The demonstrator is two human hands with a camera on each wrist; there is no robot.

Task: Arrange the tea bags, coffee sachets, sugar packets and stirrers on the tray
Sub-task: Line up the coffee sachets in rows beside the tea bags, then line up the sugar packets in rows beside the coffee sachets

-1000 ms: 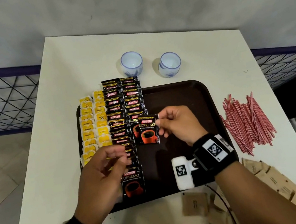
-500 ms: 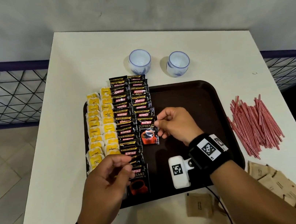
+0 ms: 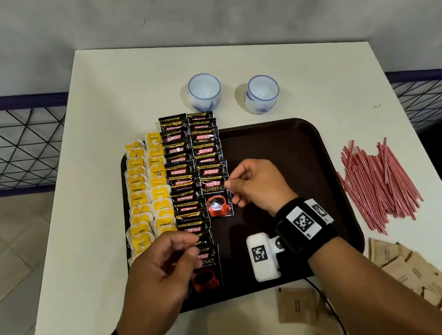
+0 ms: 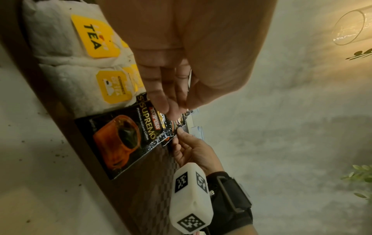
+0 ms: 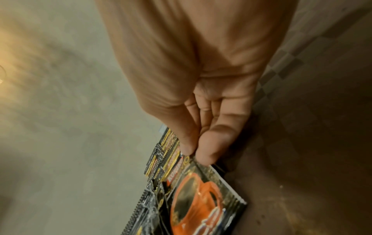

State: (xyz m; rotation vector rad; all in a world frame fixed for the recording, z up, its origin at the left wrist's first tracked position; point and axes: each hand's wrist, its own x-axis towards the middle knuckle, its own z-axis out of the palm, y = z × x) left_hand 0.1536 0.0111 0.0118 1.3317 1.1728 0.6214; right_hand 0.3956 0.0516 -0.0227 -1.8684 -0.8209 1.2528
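Two columns of yellow-tagged tea bags (image 3: 149,195) and two columns of black coffee sachets (image 3: 180,170) fill the left part of the brown tray (image 3: 283,152). My right hand (image 3: 232,187) pinches the top right corner of a coffee sachet (image 3: 217,199) that lies at the near end of the second column; thumb and forefinger meet on that sachet (image 5: 201,198) in the right wrist view. My left hand (image 3: 194,244) hovers over the near end of the first coffee column, fingers curled against the thumb. A thin silvery sachet edge (image 4: 189,81) shows between them.
Red striped stirrers (image 3: 380,183) lie in a heap on the white table right of the tray. Brown sugar packets (image 3: 402,278) are scattered at the near right. Two white-and-blue cups (image 3: 204,91) (image 3: 262,93) stand beyond the tray. A wire fence borders the table's left and right.
My right hand has carried the coffee sachet down and away onto the near end of the second column. The left hand has stayed nearly where it was.
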